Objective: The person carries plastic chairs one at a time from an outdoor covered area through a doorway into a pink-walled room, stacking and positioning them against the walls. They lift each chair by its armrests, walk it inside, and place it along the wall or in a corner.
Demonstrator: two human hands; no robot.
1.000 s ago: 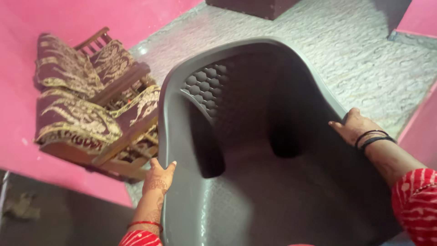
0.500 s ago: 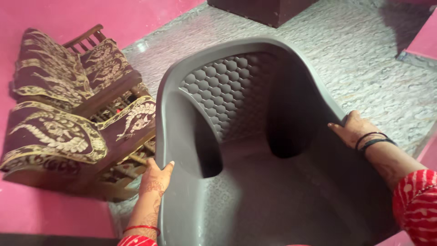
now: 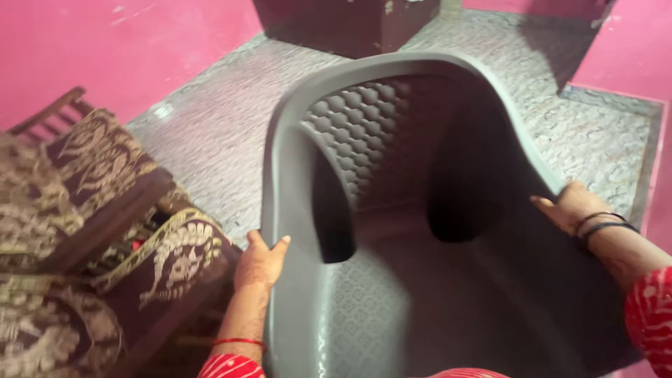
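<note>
A grey plastic chair (image 3: 392, 175) with a honeycomb-patterned back fills the middle of the head view, seen from above. My left hand (image 3: 257, 262) grips its left armrest, thumb over the rim. On the other side my right hand (image 3: 570, 208), with dark bangles at the wrist, holds the right armrest. Both arms wear red patterned sleeves.
A wooden armchair (image 3: 105, 231) with brown patterned cushions stands close on the left, almost touching the grey chair. A dark piece of furniture (image 3: 343, 24) sits at the far end of the speckled grey floor (image 3: 210, 133). Pink walls (image 3: 105, 42) enclose the room.
The view has swung left to right: the wooden armchair slid toward the left edge and the dark furniture came into sight. Both hands kept their hold on the armrests.
</note>
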